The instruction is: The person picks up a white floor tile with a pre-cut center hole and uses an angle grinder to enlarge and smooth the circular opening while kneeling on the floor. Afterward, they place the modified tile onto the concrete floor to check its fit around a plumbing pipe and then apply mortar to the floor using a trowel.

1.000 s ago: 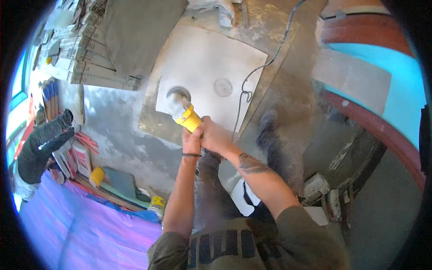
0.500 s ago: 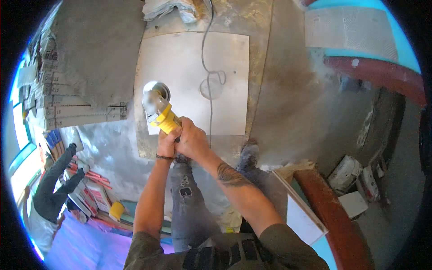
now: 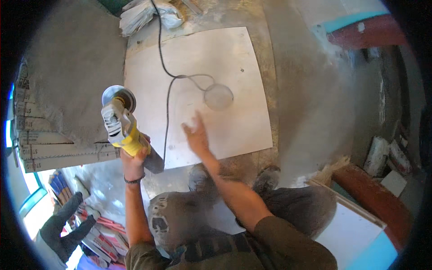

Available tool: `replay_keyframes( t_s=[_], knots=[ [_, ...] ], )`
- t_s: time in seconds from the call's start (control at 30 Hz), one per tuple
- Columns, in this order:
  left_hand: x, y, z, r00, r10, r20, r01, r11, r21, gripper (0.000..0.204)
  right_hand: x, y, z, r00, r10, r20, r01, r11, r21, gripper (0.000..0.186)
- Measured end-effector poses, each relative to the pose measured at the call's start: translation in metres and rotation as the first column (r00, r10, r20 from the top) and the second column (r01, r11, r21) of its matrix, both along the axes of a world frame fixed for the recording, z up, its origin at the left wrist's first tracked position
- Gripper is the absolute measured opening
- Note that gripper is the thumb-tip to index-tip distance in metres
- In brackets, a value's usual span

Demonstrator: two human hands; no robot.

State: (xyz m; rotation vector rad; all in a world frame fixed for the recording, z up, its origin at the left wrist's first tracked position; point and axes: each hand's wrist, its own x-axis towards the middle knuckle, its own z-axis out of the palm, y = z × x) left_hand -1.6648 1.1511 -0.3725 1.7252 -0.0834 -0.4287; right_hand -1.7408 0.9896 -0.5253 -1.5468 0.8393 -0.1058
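My left hand [image 3: 132,157] is wrapped round the yellow body of an angle grinder [image 3: 126,135]. Its round metal disc [image 3: 119,96] points away from me, at the left edge of a large pale tile [image 3: 225,130]. A dark cord [image 3: 167,117] runs from the grinder over the tile in a loop. My right hand [image 3: 196,137] hangs above the tile with fingers apart and holds nothing; motion blurs it a little. Beyond its fingertips, a greyish circle [image 3: 219,96] marks the tile; whether it is cut through, I cannot tell. Farther right is a small dark spot [image 3: 242,70].
Stacked cartons [image 3: 67,150] stand at the left under a dusty grey top. Crumpled white sacks [image 3: 148,18] lie beyond the tile. Another person's legs [image 3: 63,229] show at lower left. A red-brown curved edge [image 3: 373,198] and a white panel [image 3: 348,225] are at right.
My right hand has let go of the grinder and moved over the tile. The grinder has shifted left in my left hand. I am lower, with bent knees. The cord has moved left.
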Motion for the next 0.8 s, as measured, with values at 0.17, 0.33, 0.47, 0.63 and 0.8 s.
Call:
replay_keyframes(
  t_s=[0.17,0.33,0.47,0.63,0.8],
  knots=[
    [-0.013,-0.004,-0.026,0.971,-0.237,-0.02,0.237,0.971,-0.025,0.037,-0.006,0.058,-0.056,0.729,0.66,0.183,-0.621,0.749,-0.23,0.04],
    [-0.028,-0.021,-0.061,0.924,-0.349,-0.154,0.34,0.937,-0.082,0.038,-0.055,0.02,-0.013,0.889,0.418,0.188,-0.457,0.843,0.283,0.046],
    [-0.032,-0.066,-0.084,0.885,-0.451,-0.112,0.441,0.891,-0.106,0.046,-0.071,-0.008,0.0,0.892,0.291,0.346,-0.436,0.757,0.487,0.062],
    [-0.037,-0.103,-0.108,0.848,-0.52,-0.1,0.502,0.849,-0.162,0.048,-0.065,-0.012,0.006,0.953,0.039,0.301,-0.07,0.993,0.093,0.069],
    [0.001,-0.116,-0.128,0.543,-0.798,0.261,0.818,0.573,0.051,0.059,-0.064,-0.035,0.035,0.918,-0.086,0.388,0.036,0.99,0.134,0.059]
  ],
)
